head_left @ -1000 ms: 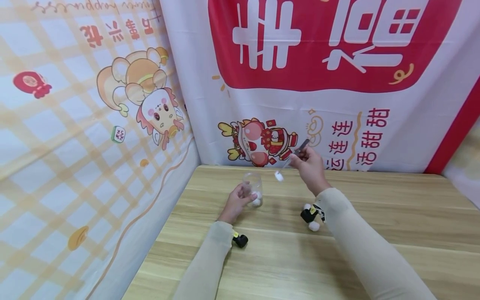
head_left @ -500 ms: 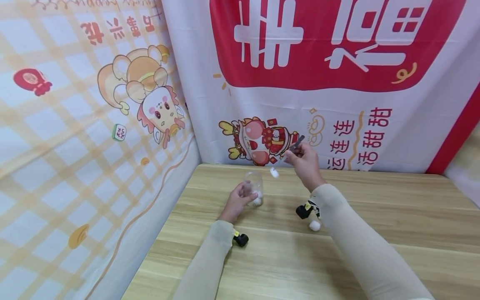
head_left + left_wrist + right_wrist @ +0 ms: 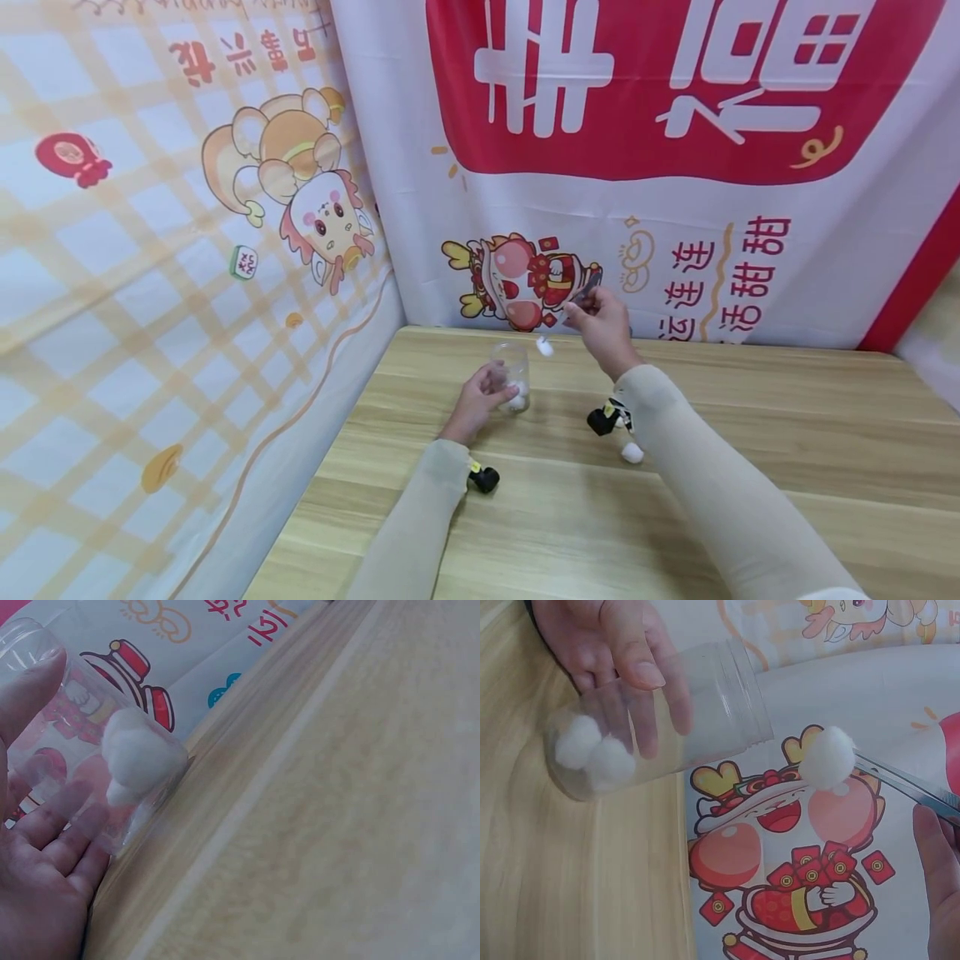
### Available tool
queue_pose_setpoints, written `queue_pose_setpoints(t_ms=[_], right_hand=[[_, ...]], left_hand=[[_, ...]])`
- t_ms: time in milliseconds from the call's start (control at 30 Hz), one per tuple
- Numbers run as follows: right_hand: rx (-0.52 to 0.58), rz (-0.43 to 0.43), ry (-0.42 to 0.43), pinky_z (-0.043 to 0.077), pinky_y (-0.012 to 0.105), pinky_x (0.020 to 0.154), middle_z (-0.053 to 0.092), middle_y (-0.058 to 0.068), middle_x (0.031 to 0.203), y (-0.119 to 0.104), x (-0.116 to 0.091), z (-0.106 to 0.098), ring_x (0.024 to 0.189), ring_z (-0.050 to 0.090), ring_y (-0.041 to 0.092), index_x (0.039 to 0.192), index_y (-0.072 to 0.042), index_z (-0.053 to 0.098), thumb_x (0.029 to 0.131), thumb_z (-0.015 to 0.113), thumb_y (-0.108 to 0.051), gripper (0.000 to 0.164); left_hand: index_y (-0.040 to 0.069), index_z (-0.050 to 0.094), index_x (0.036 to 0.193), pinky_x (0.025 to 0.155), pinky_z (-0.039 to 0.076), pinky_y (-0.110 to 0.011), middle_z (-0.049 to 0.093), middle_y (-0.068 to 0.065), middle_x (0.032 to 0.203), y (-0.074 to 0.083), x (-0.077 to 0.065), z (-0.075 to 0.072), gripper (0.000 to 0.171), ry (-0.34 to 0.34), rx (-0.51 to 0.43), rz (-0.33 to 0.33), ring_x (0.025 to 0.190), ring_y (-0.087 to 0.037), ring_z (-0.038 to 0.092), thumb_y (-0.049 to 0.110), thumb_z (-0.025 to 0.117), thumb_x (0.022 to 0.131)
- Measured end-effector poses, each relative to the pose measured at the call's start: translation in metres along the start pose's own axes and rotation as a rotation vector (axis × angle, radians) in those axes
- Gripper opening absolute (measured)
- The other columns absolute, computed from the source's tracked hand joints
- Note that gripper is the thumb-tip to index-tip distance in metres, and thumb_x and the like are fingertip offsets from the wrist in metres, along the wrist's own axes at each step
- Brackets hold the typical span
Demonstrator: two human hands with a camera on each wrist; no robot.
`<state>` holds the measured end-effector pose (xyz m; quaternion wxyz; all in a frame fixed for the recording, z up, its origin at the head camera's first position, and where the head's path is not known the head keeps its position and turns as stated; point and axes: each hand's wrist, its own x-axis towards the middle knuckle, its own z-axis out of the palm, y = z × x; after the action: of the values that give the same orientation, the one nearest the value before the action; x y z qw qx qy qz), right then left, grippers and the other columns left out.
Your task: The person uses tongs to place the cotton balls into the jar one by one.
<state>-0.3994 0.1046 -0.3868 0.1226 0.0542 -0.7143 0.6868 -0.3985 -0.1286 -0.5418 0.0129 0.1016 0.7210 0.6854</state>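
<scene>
My left hand (image 3: 477, 402) holds a clear plastic jar (image 3: 513, 358) upright on the table, thumb on one side and fingers round the other. White cotton balls (image 3: 592, 754) lie at the jar's bottom. In the right hand (image 3: 602, 327) a pair of metal tweezers (image 3: 907, 784) is pinched, its tips closed on one cotton ball (image 3: 829, 757). That ball hangs in the air beside the jar's open mouth, slightly to its right and apart from it. In the left wrist view the jar (image 3: 90, 712) stands against the fingers.
On the wooden table (image 3: 540, 517) another loose cotton ball (image 3: 632, 452) lies under the right forearm, with a second one partly hidden by the black wrist camera (image 3: 602, 420). A printed cloth (image 3: 405, 208) hangs behind the table and another along its left side.
My right hand has moved left, bringing the tweezers and the cotton ball nearer to the jar. The left hand keeps its hold on the jar in about the same place.
</scene>
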Motion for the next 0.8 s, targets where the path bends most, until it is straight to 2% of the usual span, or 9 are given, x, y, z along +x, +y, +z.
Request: queue_pose_setpoints(t_ms=[167,367,533,800], right_hand=[[-0.001,-0.01,-0.009,0.057,0.027,0.079,0.057,0.015,0.104,0.002,0.002,0.003,0.095,0.061,0.026,0.113,0.001,0.055,0.094,0.065,-0.008,0.024],[-0.026,-0.004,0.001,0.057,0.028,0.077,0.058,0.014,0.101,0.001,0.001,0.012,0.092,0.062,0.026,0.107,-0.002,0.057,0.093,0.066,-0.012,0.019],[-0.004,-0.009,-0.015,0.057,0.028,0.077,0.06,0.016,0.102,0.002,0.0,0.021,0.092,0.064,0.031,0.106,-0.002,0.058,0.094,0.066,-0.011,0.017],[-0.04,-0.01,-0.024,0.057,0.032,0.08,0.058,0.012,0.102,0.004,0.0,0.033,0.092,0.06,0.024,0.109,-0.005,0.059,0.094,0.065,-0.013,0.018]], left_hand=[[0.004,0.043,0.143,0.106,0.04,-0.04,0.056,-0.015,0.135,-0.001,0.001,0.0,0.073,-0.008,-0.016,0.024,0.122,-0.026,0.052,0.022,0.079,0.082],[0.006,0.045,0.143,0.105,0.041,-0.038,0.058,-0.011,0.132,-0.001,0.0,-0.001,0.073,-0.005,-0.018,0.02,0.121,-0.022,0.053,0.025,0.08,0.082],[0.007,0.046,0.143,0.104,0.041,-0.037,0.059,-0.009,0.13,-0.001,-0.001,0.0,0.073,-0.001,-0.013,0.021,0.12,-0.021,0.054,0.025,0.081,0.081],[0.005,0.045,0.143,0.104,0.042,-0.038,0.06,-0.008,0.128,0.0,-0.001,0.0,0.073,-0.003,-0.024,0.029,0.12,-0.024,0.054,0.023,0.08,0.081]])
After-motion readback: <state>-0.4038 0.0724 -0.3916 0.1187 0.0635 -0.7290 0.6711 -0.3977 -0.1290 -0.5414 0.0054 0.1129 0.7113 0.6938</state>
